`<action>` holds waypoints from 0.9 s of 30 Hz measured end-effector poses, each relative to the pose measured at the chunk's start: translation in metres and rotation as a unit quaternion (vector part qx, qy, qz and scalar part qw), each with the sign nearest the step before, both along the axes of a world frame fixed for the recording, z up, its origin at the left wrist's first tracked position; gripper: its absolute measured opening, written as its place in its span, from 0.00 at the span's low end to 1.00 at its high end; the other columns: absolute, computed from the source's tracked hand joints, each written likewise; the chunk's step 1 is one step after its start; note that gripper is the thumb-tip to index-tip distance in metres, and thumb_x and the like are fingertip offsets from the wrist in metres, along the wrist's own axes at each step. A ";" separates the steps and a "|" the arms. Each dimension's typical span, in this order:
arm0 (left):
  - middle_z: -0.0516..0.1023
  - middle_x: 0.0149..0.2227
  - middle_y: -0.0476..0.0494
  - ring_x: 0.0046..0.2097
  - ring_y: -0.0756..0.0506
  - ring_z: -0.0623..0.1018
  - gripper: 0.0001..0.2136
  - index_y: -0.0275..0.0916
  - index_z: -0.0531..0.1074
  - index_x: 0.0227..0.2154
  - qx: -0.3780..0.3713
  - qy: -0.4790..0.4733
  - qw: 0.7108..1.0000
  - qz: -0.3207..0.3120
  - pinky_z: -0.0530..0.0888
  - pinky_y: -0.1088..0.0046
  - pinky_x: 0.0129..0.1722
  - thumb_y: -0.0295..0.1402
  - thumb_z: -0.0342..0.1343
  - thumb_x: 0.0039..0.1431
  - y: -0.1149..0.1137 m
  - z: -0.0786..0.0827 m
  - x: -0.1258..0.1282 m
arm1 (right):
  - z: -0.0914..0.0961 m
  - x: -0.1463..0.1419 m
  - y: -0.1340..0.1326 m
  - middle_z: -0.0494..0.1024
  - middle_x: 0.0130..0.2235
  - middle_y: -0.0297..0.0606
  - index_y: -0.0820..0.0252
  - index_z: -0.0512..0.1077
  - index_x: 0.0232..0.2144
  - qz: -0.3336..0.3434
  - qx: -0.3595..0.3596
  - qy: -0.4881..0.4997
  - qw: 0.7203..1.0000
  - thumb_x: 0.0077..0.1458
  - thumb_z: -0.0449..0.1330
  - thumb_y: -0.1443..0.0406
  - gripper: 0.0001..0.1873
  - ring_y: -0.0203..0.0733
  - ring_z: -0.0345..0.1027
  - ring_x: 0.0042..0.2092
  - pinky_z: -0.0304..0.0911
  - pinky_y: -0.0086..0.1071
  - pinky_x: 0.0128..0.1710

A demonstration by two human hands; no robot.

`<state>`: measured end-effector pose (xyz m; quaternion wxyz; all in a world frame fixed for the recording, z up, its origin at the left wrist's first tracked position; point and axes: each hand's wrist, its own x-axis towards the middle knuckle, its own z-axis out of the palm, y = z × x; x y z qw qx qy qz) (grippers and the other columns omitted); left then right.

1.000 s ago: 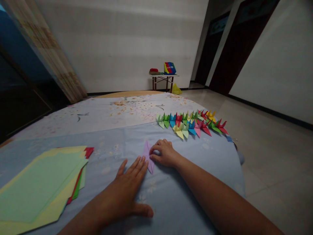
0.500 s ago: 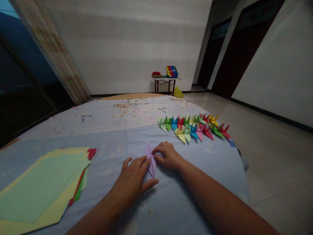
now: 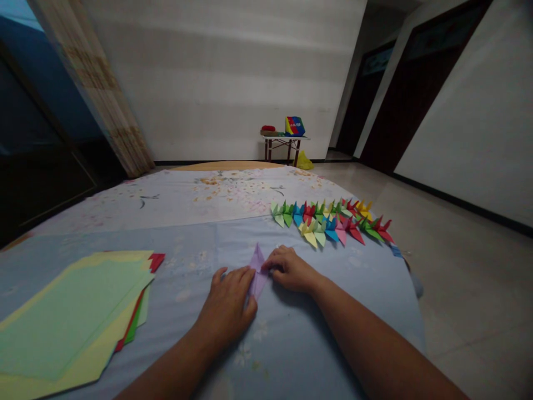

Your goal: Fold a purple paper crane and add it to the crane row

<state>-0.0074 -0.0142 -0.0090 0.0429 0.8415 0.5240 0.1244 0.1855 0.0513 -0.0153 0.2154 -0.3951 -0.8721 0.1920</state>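
Purple paper lies between both hands, left hand and right hand with fingers together on its edges; open sheet reaches toward cranes.

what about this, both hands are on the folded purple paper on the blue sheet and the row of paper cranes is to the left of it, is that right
Not quite: the row of paper cranes lies ahead and to the right of the folded purple paper, not to its left, as the head view shows. The rest holds: the left hand and right hand are both on that paper, on the blue sheet.
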 end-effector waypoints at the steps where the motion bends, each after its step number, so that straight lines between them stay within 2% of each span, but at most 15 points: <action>1: 0.69 0.55 0.38 0.56 0.40 0.66 0.21 0.39 0.62 0.53 -0.001 0.001 1.000 0.001 0.50 0.51 0.59 0.28 0.46 0.53 0.001 0.000 -0.001 | 0.001 0.001 0.000 0.75 0.37 0.35 0.54 0.75 0.38 0.009 -0.003 -0.005 1.000 0.46 0.55 0.75 0.18 0.41 0.62 0.43 0.51 0.37 0.46; 4: 0.68 0.55 0.38 0.57 0.41 0.66 0.22 0.39 0.63 0.52 0.009 0.002 1.000 0.014 0.50 0.51 0.59 0.26 0.46 0.53 0.006 0.000 -0.006 | 0.002 0.004 0.000 0.74 0.38 0.36 0.54 0.74 0.41 0.029 -0.009 -0.014 0.999 0.46 0.57 0.74 0.19 0.42 0.62 0.44 0.51 0.36 0.46; 7: 0.70 0.54 0.38 0.55 0.41 0.67 0.19 0.39 0.66 0.50 0.017 -0.008 1.000 0.023 0.52 0.52 0.58 0.26 0.45 0.54 0.010 0.003 -0.007 | 0.001 0.005 0.001 0.75 0.38 0.36 0.54 0.74 0.40 0.045 -0.005 -0.010 0.999 0.48 0.60 0.71 0.16 0.41 0.63 0.44 0.52 0.35 0.46; 11: 0.74 0.49 0.40 0.52 0.41 0.70 0.14 0.40 0.69 0.45 0.015 -0.028 0.999 0.007 0.53 0.51 0.56 0.33 0.45 0.59 0.012 0.004 -0.005 | 0.000 0.005 0.003 0.75 0.36 0.36 0.55 0.75 0.37 0.046 0.022 -0.020 0.998 0.50 0.62 0.66 0.09 0.40 0.63 0.42 0.51 0.35 0.44; 15: 0.73 0.49 0.38 0.52 0.40 0.69 0.15 0.40 0.70 0.44 0.021 -0.034 0.999 -0.004 0.52 0.50 0.57 0.40 0.51 0.56 0.014 -0.001 -0.007 | 0.001 0.004 0.003 0.75 0.35 0.36 0.53 0.76 0.36 0.043 0.045 -0.031 0.998 0.52 0.62 0.62 0.07 0.40 0.62 0.41 0.49 0.35 0.43; 27: 0.71 0.51 0.41 0.54 0.42 0.67 0.14 0.44 0.69 0.46 0.018 -0.056 0.998 -0.019 0.50 0.51 0.56 0.39 0.50 0.59 0.023 -0.015 -0.017 | 0.008 -0.002 -0.006 0.70 0.35 0.36 0.52 0.76 0.33 0.040 0.052 -0.040 0.997 0.52 0.61 0.60 0.06 0.41 0.59 0.42 0.47 0.37 0.43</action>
